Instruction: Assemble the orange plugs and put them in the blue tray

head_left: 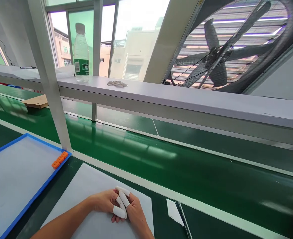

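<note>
My left hand [103, 201] and my right hand [134, 209] rest clasped together on a white sheet [87, 186] at the near edge of the bench. Several fingertips wear white finger cots, and these fingers are folded over one another between the two hands. Both hands are closed, and I see no object in them. A blue-rimmed tray [40, 186] with a pale mat lies to the left. A short row of orange pieces [59, 160] sits at its far right corner, apart from my hands.
A green conveyor belt [161, 159] runs across beyond the sheet. Above it, a grey shelf [186, 99] carries a water bottle [81, 53] and a small pile of pale bits [117, 84]. A white post [52, 83] rises by the tray. Cardboard [37, 101] lies far left, and a paper scrap [173, 212] at right.
</note>
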The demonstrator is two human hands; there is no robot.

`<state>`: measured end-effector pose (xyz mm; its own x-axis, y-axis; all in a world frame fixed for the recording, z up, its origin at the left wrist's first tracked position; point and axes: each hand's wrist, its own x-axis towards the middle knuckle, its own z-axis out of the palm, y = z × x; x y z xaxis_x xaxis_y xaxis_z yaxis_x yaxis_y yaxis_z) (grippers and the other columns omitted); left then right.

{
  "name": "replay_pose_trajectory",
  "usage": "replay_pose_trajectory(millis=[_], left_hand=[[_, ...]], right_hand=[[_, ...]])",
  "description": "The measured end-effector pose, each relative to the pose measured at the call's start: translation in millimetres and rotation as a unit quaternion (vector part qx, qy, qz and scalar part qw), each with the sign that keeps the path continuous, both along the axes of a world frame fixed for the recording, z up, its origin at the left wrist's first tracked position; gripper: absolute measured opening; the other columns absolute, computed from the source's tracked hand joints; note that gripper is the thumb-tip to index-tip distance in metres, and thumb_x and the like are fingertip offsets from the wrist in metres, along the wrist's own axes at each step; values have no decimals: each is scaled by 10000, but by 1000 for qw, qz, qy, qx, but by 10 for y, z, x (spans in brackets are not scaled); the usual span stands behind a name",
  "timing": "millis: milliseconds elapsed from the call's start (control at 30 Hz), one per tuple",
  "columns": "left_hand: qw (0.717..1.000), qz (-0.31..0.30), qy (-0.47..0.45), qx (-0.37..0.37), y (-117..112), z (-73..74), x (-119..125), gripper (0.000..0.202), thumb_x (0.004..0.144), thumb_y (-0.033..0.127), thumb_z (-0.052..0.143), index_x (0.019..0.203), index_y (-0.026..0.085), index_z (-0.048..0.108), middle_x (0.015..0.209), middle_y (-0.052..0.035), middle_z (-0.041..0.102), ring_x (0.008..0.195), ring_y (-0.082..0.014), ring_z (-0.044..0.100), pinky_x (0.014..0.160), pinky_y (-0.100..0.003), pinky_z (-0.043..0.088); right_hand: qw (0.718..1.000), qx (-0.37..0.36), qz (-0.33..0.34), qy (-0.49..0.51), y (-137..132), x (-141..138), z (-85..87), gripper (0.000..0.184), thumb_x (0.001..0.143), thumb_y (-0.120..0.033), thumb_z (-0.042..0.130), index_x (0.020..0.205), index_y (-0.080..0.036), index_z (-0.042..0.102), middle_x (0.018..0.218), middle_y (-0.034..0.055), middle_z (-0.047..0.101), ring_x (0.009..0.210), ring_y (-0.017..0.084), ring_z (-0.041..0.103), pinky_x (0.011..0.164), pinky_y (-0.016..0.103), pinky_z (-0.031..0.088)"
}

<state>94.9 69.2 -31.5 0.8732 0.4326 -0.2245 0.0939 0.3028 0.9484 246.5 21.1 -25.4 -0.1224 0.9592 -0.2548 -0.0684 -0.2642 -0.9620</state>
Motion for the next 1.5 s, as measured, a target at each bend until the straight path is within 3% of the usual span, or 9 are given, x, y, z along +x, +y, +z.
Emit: replay_pose_trajectory(millis=[267, 467, 667, 867, 1000, 1167, 1333, 1500], left_hand=[[1000, 6, 7, -21, -6, 7, 45, 185, 680, 307, 802, 725, 141, 733, 621, -12, 671, 477, -122, 595, 506, -255, 532], [999, 13, 5, -29, -28, 54, 42, 163, 673, 288, 804, 714, 151, 726, 644, -25, 678, 487, -133, 599, 480, -258, 502], [999, 13, 2, -43, -6, 8, 29, 234, 587, 277, 870, 689, 119, 730, 599, -17, 657, 455, -93, 549, 455, -216, 453], [997, 24, -3, -73, 14, -8, 19, 361, 435, 248, 948, 701, 126, 737, 493, 72, 495, 385, -45, 426, 378, -183, 352], [994, 35, -1, -103, 0, -13, 35, 311, 478, 253, 937, 705, 127, 764, 450, 95, 407, 339, -37, 384, 337, -184, 330], [995, 48, 17, -86, -17, -41, 47, 259, 506, 228, 905, 722, 127, 803, 407, 54, 495, 326, -83, 474, 326, -196, 367], [995, 41, 5, -87, -37, -13, 68, 163, 581, 204, 852, 685, 100, 783, 486, -31, 648, 323, -97, 525, 323, -189, 401], [997, 42, -11, -66, -59, -29, 81, 119, 633, 197, 829, 671, 107, 761, 543, -37, 682, 360, -99, 557, 363, -189, 431]], right_hand=[[999, 33, -31, -23, 9, 40, -31, 762, 697, -795, 631, 1151, -191, 733, 913, 125, 784, 717, 295, 731, 600, 389, 602], [996, 71, -31, -39, 6, 41, -75, 642, 822, -696, 589, 1160, -168, 730, 1021, 149, 771, 783, 291, 725, 699, 419, 593], [993, 106, -38, -46, -8, 42, -10, 577, 861, -646, 585, 1115, -157, 754, 1068, 151, 765, 992, 307, 703, 935, 441, 532], [992, 115, -31, -43, -28, 53, 48, 487, 913, -586, 555, 1097, -186, 763, 1047, 110, 773, 963, 278, 702, 904, 401, 531], [992, 114, -22, -44, -29, 57, 53, 496, 911, -589, 553, 1121, -187, 754, 1028, 106, 775, 932, 280, 701, 856, 390, 538], [993, 109, -16, -47, -26, 71, 57, 506, 898, -604, 558, 1128, -197, 752, 1034, 107, 771, 942, 288, 693, 857, 395, 536], [994, 102, -14, -38, -31, 75, 46, 518, 914, -610, 527, 1150, -202, 742, 1024, 107, 771, 912, 279, 697, 837, 390, 540], [995, 98, -24, -19, -28, 66, 44, 498, 924, -595, 524, 1112, -197, 755, 1022, 101, 772, 926, 270, 699, 856, 377, 536]])
